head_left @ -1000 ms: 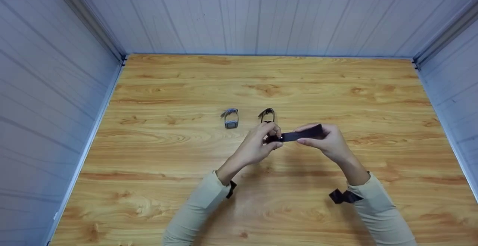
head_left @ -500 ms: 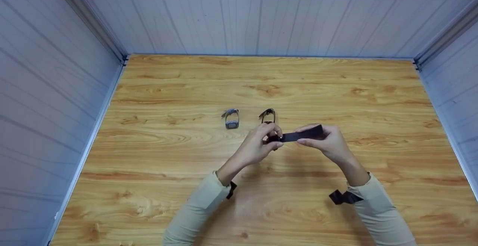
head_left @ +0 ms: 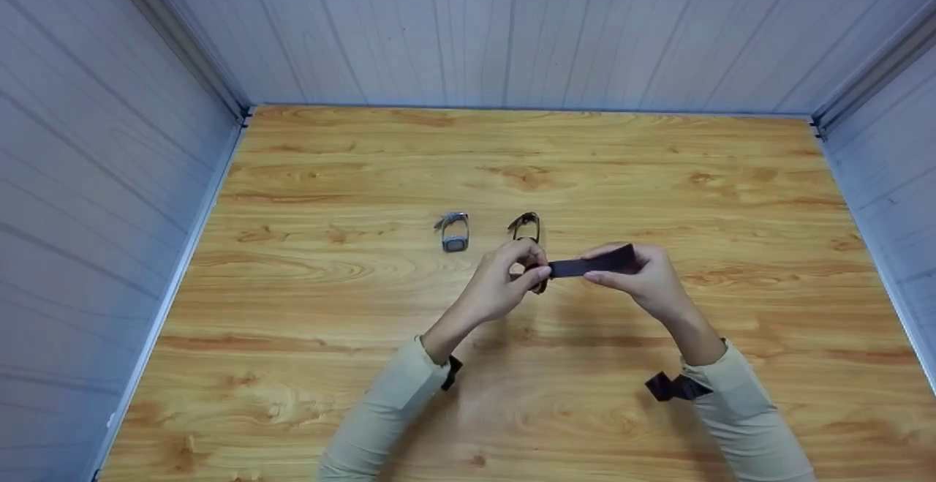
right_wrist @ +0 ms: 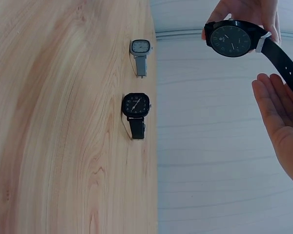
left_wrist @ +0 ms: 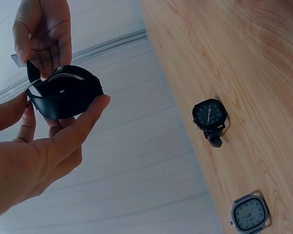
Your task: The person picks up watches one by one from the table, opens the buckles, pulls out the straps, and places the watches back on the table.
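My left hand (head_left: 504, 281) grips a black wristwatch near its buckle. In the right wrist view, the watch's round dark dial (right_wrist: 230, 41) faces the camera, and its black strap (right_wrist: 283, 66), punched with holes, passes a silver buckle (right_wrist: 262, 42). My right hand (head_left: 647, 284) holds the strap's free end between thumb and fingers, stretched out to the right. From the left wrist, the black wristwatch (left_wrist: 63, 102) appears as a closed loop between my left thumb and fingers. The strap's tip is partly hidden by my right hand.
On the wooden table (head_left: 351, 175) behind my hands stand two more watches: a grey one (head_left: 455, 233) and a black squarish one (head_left: 525, 226), the latter partly covered by my left hand in the head view. Pale panel walls (head_left: 468, 28) enclose the table at back and sides.
My left thumb has shifted up toward the buckle, and part of the watch now shows below it. My right hand keeps almost the same place on the strap.
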{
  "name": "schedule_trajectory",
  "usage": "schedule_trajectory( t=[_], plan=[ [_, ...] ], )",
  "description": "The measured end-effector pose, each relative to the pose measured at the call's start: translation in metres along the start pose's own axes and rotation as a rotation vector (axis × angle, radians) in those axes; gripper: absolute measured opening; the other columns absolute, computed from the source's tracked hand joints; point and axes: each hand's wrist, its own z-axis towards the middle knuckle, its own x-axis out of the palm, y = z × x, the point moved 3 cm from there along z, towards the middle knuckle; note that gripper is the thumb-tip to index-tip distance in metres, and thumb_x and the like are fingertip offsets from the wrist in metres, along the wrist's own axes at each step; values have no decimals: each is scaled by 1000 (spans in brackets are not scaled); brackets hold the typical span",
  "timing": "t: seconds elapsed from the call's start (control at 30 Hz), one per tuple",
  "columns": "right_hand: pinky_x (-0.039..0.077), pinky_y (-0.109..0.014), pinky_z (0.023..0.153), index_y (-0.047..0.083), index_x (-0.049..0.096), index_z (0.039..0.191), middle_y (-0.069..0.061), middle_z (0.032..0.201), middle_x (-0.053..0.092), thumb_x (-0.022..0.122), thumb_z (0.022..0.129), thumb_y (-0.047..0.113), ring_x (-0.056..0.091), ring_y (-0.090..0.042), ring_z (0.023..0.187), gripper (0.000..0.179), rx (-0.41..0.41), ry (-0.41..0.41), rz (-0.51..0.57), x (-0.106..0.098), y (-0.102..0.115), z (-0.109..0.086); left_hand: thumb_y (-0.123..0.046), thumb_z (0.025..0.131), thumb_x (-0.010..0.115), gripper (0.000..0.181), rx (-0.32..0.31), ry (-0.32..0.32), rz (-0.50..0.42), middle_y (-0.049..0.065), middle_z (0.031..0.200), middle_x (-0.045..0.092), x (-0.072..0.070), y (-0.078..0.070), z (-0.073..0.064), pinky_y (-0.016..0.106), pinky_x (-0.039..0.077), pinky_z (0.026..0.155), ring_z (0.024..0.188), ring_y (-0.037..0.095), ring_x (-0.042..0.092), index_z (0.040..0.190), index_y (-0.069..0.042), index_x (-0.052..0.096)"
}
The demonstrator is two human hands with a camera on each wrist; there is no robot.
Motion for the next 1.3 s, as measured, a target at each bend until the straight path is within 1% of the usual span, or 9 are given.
schedule_trajectory(
  t=[0.1,0.23,0.3,0.47,0.73,0.9,1.0,1.17,1.3],
  plan=[
    [53,-26,67,-15,63,97,-15,93,67,67,76,-10,65,-20,81,21,10,-12,8,0,-1,0,-7,90,57,6,-14,-3,-28,6,88,57,0,1,0,24,51,66,84,15,55,94,-2,56],
    [53,-26,65,-14,64,95,-15,92,67,68,76,-10,65,-19,78,20,22,-34,1,-1,-1,0,-4,89,58,13,-29,-30,-40,10,92,58,0,3,0,24,52,73,88,18,57,101,-1,55],
    [54,-26,65,-14,64,95,-14,91,67,68,75,-10,65,-19,77,20,25,-42,-5,-1,-1,0,-5,89,58,13,-40,-45,-35,9,94,58,-1,3,0,22,51,74,89,18,57,101,-1,56],
    [53,-25,65,-14,64,95,-12,91,68,69,75,-8,65,-18,78,21,19,-52,-5,-1,-1,0,-10,88,61,14,-65,-63,-50,7,93,57,-1,4,0,22,52,71,87,18,57,100,-1,61],
    [53,-25,66,-14,64,94,-12,91,67,69,75,-9,64,-17,80,21,5,-61,-1,0,1,1,-6,78,72,27,-73,-68,-100,8,97,57,-1,8,1,25,50,79,91,17,56,101,0,61],
    [53,-25,65,-14,64,94,-15,92,67,69,76,-8,64,-19,79,20,-25,-51,18,-1,1,1,-5,75,74,30,-91,-67,-54,6,97,58,0,8,1,24,50,79,92,16,57,101,-1,60],
    [53,-25,64,-12,65,94,-15,92,66,70,76,-5,64,-18,77,20,-29,-58,13,-2,1,1,-5,77,72,26,-81,-72,-17,6,96,59,1,8,1,25,51,79,91,16,58,100,-3,60],
    [52,-23,62,-14,64,94,-13,90,67,70,76,-6,63,-16,73,21,-25,-70,21,-3,2,1,-5,79,70,21,-29,-82,33,6,94,59,1,8,2,23,51,76,89,16,58,99,-2,62],
    [51,-22,60,-14,64,94,-13,87,68,70,75,-8,63,-14,71,21,-8,-87,11,-2,3,3,-3,80,69,18,-8,-81,38,8,93,61,0,7,2,20,51,74,89,17,59,97,0,63]
  ],
)
